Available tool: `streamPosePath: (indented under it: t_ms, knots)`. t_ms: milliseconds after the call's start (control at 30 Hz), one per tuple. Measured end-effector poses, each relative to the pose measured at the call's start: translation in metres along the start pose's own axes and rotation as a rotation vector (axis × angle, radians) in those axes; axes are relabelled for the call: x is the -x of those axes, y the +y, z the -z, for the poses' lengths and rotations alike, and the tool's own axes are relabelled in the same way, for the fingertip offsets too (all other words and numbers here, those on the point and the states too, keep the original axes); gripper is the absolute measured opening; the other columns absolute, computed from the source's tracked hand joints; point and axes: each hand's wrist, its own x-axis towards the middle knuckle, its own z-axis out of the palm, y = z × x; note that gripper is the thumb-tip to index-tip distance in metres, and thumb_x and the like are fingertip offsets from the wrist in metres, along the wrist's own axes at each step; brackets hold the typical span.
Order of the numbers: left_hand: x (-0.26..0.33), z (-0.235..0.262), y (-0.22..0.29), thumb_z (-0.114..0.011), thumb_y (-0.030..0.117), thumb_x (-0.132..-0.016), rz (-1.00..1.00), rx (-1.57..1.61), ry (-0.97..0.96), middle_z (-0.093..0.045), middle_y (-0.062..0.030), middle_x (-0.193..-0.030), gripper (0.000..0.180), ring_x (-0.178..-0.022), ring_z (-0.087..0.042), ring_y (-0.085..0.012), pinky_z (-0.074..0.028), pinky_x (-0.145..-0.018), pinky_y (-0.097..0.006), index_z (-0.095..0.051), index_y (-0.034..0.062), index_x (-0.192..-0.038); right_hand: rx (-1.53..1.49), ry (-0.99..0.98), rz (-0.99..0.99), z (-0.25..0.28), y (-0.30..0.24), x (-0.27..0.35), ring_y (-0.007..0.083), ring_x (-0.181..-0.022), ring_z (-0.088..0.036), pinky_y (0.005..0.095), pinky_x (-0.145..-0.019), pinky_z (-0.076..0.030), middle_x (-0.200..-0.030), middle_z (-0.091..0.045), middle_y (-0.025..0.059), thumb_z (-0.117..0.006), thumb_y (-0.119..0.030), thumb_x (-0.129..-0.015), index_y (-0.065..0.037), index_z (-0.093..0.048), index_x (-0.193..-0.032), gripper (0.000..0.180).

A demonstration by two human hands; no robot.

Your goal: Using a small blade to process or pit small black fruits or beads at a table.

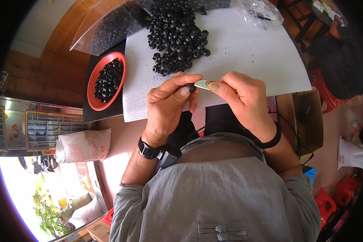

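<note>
My left hand (167, 99) pinches a small round black plastic part (190, 87) between thumb and fingers, above the table's near edge. In my right hand (246, 94) is a small knife with a short, pale, pointed blade (201, 84); its handle is hidden in my fingers. The blade's tip is at the black part, touching it or very close. Beyond my hands lies a heap of similar black parts (175, 40), several with visible holes. A red oval bowl (102, 106) to the left holds more of them.
White foam sheeting (238, 52) covers the table. A clear plastic panel (82, 40) stands at far left, a clear bag (262, 14) at far right. Below right is a cardboard box (316, 121) with cables. A person in dark clothes (334, 60) sits at right, near red stools (324, 205).
</note>
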Motion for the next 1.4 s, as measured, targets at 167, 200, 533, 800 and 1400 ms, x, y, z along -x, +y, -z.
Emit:
streamPosePath:
  t_ms: [167, 200, 533, 800, 1400]
  knots:
    - [0.0006, -0.0044, 0.0015, -0.057, -0.002, -0.104, -0.002, -0.049, 0.012, -0.061, -0.0099, -0.110, 0.028, -0.088, -0.063, -0.0178, -0.055, -0.066, -0.029, -0.071, -0.0054, -0.128, 0.075, 0.006, 0.059, -0.0014, -0.0001, 0.0001, 0.0266, -0.053, -0.054, 0.0399, -0.050, -0.042, -0.058, -0.054, 0.0093, -0.079, -0.027, -0.095, -0.005, -0.057, -0.072, 0.039]
    - [0.0006, -0.0043, 0.0015, -0.057, -0.002, -0.104, -0.002, -0.048, 0.012, -0.061, -0.0099, -0.110, 0.028, -0.088, -0.063, -0.0178, -0.055, -0.066, -0.029, -0.071, -0.0054, -0.128, 0.074, 0.005, 0.059, -0.0015, 0.0000, 0.0001, 0.0266, -0.053, -0.054, 0.0399, -0.050, -0.042, -0.058, -0.054, 0.0093, -0.079, -0.027, -0.095, -0.005, -0.057, -0.072, 0.039]
    - [0.0007, -0.0020, 0.0009, -0.057, -0.001, -0.104, -0.007, -0.028, -0.014, -0.062, -0.0107, -0.106, 0.028, -0.088, -0.063, -0.0177, -0.055, -0.065, -0.029, -0.071, -0.0056, -0.128, 0.108, -0.006, 0.081, -0.0015, -0.0003, 0.0003, 0.0262, -0.056, -0.056, 0.0399, -0.051, -0.042, -0.060, -0.054, 0.0080, -0.078, -0.027, -0.095, -0.005, -0.056, -0.072, 0.038]
    - [0.0007, -0.0018, 0.0022, -0.056, -0.002, -0.104, 0.001, -0.022, -0.023, -0.063, -0.0116, -0.103, 0.027, -0.086, -0.062, -0.0181, -0.054, -0.063, -0.028, -0.071, -0.0066, -0.127, 0.103, -0.012, 0.109, -0.0017, 0.0045, 0.0012, 0.0263, -0.056, -0.056, 0.0397, -0.051, -0.042, -0.061, -0.055, 0.0078, -0.080, -0.024, -0.093, -0.006, -0.057, -0.073, 0.036]
    - [-0.0003, -0.0062, 0.0027, -0.053, -0.006, -0.103, 0.023, -0.032, 0.027, -0.064, -0.0121, -0.101, 0.026, -0.079, -0.062, -0.0177, -0.053, -0.059, -0.027, -0.071, -0.0082, -0.122, 0.175, 0.007, 0.205, -0.0013, 0.0057, 0.0019, 0.0274, -0.058, -0.059, 0.0402, -0.051, -0.045, -0.064, -0.058, 0.0073, -0.081, -0.024, -0.092, -0.007, -0.057, -0.074, 0.034]
